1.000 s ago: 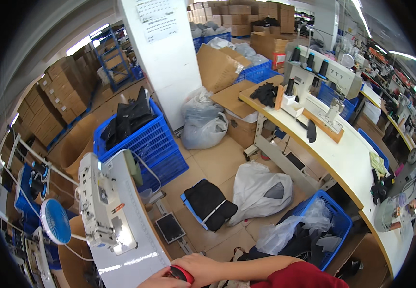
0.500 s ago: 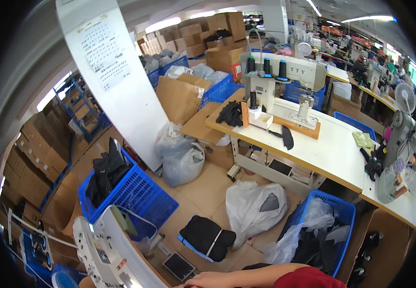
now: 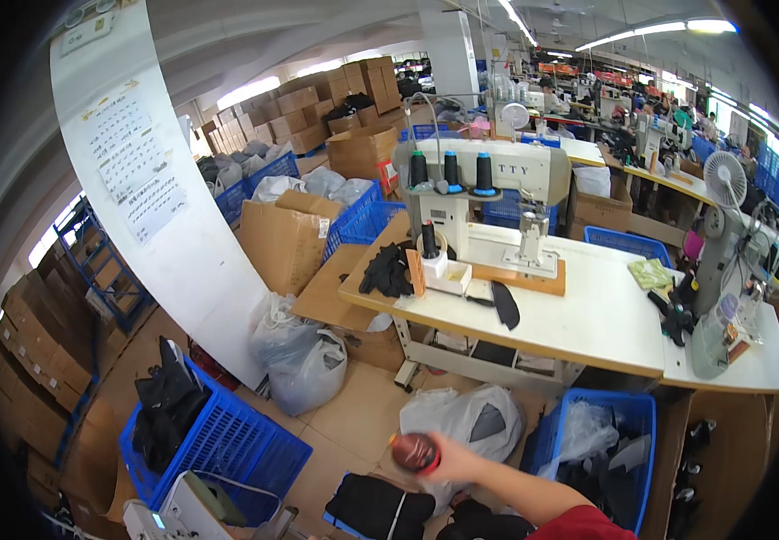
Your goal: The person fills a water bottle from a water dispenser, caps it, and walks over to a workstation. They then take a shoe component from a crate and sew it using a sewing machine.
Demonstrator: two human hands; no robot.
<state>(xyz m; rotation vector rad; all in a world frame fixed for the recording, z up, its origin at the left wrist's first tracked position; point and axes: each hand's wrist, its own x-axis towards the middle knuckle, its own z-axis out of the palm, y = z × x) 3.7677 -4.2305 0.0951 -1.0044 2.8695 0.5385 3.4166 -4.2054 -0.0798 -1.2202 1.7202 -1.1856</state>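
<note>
My right hand [image 3: 452, 461] reaches in from the lower right, below a red sleeve [image 3: 587, 525]. Its fingers are wrapped round a rounded reddish-brown bottle [image 3: 414, 452] with a bright red band beside the fingers and a small orange spot at its far end. The bottle is held above the floor, between a white plastic bag [image 3: 448, 416] and a folded black bundle [image 3: 376, 506] tied with a light strap. My left hand is out of view.
A blue crate [image 3: 219, 430] of black pieces stands left, another blue crate [image 3: 650, 450] right. Behind them is a white sewing table [image 3: 578, 310] with a sewing machine [image 3: 529, 171] and thread cones. A white pillar [image 3: 151, 180] rises left. Part of another machine [image 3: 169, 517] shows lower left.
My right hand has come up from the lower edge and now shows the bottle in its grip. The view has shifted, with the machine at lower left sinking toward the bottom edge.
</note>
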